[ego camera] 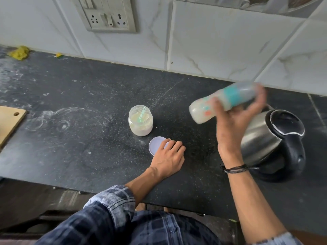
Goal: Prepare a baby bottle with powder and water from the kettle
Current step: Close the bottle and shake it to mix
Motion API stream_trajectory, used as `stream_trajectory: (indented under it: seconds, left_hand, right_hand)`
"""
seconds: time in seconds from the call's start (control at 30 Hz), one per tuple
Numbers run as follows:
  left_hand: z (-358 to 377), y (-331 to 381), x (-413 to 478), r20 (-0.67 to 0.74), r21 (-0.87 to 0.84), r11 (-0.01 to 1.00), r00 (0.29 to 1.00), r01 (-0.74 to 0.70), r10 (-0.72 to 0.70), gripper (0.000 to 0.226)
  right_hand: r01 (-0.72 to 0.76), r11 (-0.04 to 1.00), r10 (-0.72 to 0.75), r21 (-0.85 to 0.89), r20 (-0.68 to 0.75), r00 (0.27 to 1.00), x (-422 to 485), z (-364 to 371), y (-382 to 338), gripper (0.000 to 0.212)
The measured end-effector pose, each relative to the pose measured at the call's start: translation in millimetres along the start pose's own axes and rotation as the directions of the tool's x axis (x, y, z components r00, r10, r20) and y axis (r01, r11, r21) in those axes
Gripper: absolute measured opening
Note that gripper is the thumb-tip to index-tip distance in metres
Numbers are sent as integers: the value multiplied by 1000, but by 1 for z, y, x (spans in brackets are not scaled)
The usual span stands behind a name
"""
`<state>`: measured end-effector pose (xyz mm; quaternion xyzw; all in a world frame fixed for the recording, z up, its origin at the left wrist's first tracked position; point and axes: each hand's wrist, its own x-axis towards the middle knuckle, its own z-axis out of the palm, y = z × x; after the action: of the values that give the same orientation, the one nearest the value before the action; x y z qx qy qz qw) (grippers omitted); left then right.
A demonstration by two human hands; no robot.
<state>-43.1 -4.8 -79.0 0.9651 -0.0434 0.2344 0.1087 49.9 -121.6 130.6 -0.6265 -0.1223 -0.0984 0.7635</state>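
Mixing stage of bottle preparation, head view. The right hand gripped the baby bottle around its middle, fingers and thumb wrapped round it, and held it in the air above the counter, just left of the steel kettle. The bottle lay nearly horizontal, its base toward the left and its capped top toward the tiled wall. It was closed and held a cloudy white liquid. Bottle and hand were blurred, which suggests shaking to dissolve the powder. The left hand rested palm-down on the counter, its loosely bent fingertips touching the loose lid without pinching it. The open powder jar stood just behind the lid with a green scoop leaning inside. Powder and water appear already added, so the task is judged nearly complete. The next move probably calls for standing the bottle upright on the counter, and for lifting the lid onto the jar, provided the scoop leaves clearance.
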Motion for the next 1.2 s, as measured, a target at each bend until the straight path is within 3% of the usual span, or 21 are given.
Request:
stream_trajectory:
  seconds: [0.07,0.2,0.3,0.43,0.47,0.57,0.6,0.73,0.87,1.03,1.13,1.2]
  left_hand:
    - [1,-1,-1,-1,-7,1000,1000,-5,5,22]
    - [1,0,0,14,3,1000,1000,12,-12,22]
    - [2,-1,-1,21,-2,1000,1000,-2,2,23]
    - [3,-1,0,17,0,1000,1000,14,-14,23]
    - [3,-1,0,22,2,1000,1000,14,-14,23]
    - [2,-2,0,34,4,1000,999,3,-3,25]
    - [2,-2,0,31,5,1000,1000,4,-4,25]
    - [2,0,1,20,12,1000,1000,15,-15,22]
    - [3,-2,-1,30,8,1000,1000,3,-3,24]
    - [2,0,1,33,17,1000,999,16,-17,22]
    - [1,-2,0,46,8,1000,999,7,-8,25]
    - [1,-2,-1,49,9,1000,999,13,-13,26]
  right_hand:
    - [-72,997,73,-26,53,996,-7,0,0,90]
    - [-13,997,23,77,-132,991,-7,4,3,89]
    - [-125,992,126,-32,41,991,-13,6,7,88]
    - [-88,990,104,110,-149,983,-10,7,4,85]
    - [-98,989,114,115,-137,984,-6,7,5,85]
    - [-154,986,160,-71,87,983,-4,6,8,85]
    - [-150,986,156,-77,82,984,-6,5,5,84]
    - [-19,998,26,58,-125,992,0,2,-1,84]
    - [-90,993,96,-80,73,993,0,1,3,81]
    - [58,998,-55,12,-150,987,-5,3,-1,78]
    - [-56,994,61,-90,47,997,-11,2,10,79]
    - [-84,995,85,-45,27,996,-15,3,4,79]
